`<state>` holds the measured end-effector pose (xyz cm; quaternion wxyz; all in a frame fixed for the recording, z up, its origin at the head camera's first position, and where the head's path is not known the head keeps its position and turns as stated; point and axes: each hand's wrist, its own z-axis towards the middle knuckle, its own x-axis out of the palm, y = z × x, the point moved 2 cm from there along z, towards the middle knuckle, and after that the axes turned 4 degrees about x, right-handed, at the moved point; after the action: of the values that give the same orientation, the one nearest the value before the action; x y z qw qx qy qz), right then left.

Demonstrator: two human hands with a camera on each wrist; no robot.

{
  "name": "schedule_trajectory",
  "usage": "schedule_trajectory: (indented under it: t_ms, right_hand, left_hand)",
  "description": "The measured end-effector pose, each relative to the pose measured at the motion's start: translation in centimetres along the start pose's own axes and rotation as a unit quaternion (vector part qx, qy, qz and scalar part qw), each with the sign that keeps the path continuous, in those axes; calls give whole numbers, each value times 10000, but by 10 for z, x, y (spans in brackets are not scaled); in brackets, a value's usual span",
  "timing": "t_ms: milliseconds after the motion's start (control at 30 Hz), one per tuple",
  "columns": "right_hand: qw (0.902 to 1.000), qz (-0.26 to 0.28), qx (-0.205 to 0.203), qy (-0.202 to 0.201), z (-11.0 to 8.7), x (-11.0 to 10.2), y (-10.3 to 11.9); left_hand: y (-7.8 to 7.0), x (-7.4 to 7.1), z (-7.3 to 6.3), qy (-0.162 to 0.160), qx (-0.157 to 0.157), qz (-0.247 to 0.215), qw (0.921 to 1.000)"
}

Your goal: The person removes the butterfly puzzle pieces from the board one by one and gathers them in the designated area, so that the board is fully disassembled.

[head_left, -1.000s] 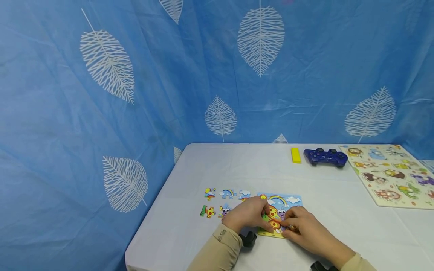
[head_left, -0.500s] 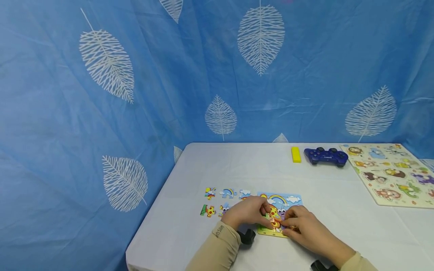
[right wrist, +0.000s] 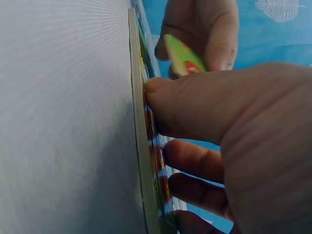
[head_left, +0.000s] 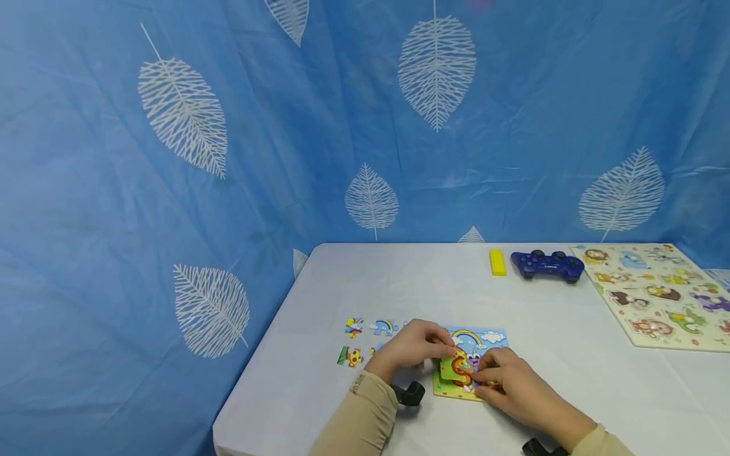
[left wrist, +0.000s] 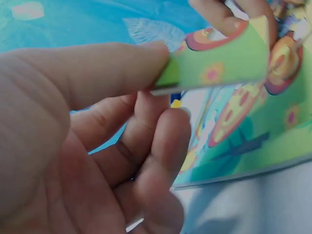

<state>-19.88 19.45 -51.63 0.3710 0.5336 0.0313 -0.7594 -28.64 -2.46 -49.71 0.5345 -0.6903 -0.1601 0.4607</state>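
My left hand (head_left: 413, 345) pinches a green jigsaw piece (left wrist: 214, 68) with a red and orange swirl, thumb on one face and fingers behind. The piece is tilted up over the lower left of a small picture puzzle (head_left: 487, 337) with a rainbow and cartoon snails. On the puzzle's right side rests my right hand (head_left: 519, 387), its thumb (right wrist: 161, 92) and fingertips against the picture. In the right wrist view the puzzle's thick edge shows side-on, with the raised piece beyond the thumb. My right palm hides the puzzle's lower right corner.
Several loose jigsaw pieces lie left of the puzzle, among them a rainbow piece (head_left: 383, 327) and a mushroom piece (head_left: 350, 356); my left hand covers others. Toward the back are a yellow block (head_left: 497, 261), a blue game controller (head_left: 549, 265) and a large animal puzzle board (head_left: 656, 294).
My left hand has lifted the green piece's left side from the puzzle, moving slightly up and left in the head view. My right hand stays in place.
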Motion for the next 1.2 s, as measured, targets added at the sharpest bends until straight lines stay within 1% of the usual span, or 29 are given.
schedule_trajectory:
  t_ms: [100,167,233,300,367,433,533,600,700,867,1033,1200]
  right_hand:
    - [9999,18,101,72,0,0,0]
    - [9998,30,149,96,0,0,-1]
    - [9999,11,106,57,0,1,0]
    - [10000,-16,40,-18,0,3,2]
    - [9999,-78,-27,-109,0,4,2]
    - [9998,-95,-59,-155,0,4,3]
    - [9997,-120,-98,-192,1,4,3]
    - [9997,-106,-107,-203,1,4,3]
    - [9997,-108,-47,-198,1,2,2]
    - [9999,-69,57,-90,0,0,0]
    - [10000,-62,58,-51,0,1,0]
    - [9999,-70,109,16,0,0,1]
  left_hand:
    - [-2,-9,-4,-246,67,-433,9987]
    - [-4,-20,-10,-446,139,-626,9969]
    - [-5,-34,-21,-546,245,-635,9962]
    - [-4,-49,-34,-633,224,-515,9964]
    - [-1,-64,-49,-624,131,-308,9975]
    - [5,-79,-65,-666,-41,-117,9977]
    - [20,-99,-90,-838,-370,51,9958]
    - [31,-107,-105,-941,-610,49,9937]
    - [44,-112,-122,-950,-835,60,9919]
    - [55,-109,-135,-842,-1105,188,9901]
    - [58,-108,-144,-850,-1283,232,9878]
    - [57,-109,-148,-853,-1296,215,9877]
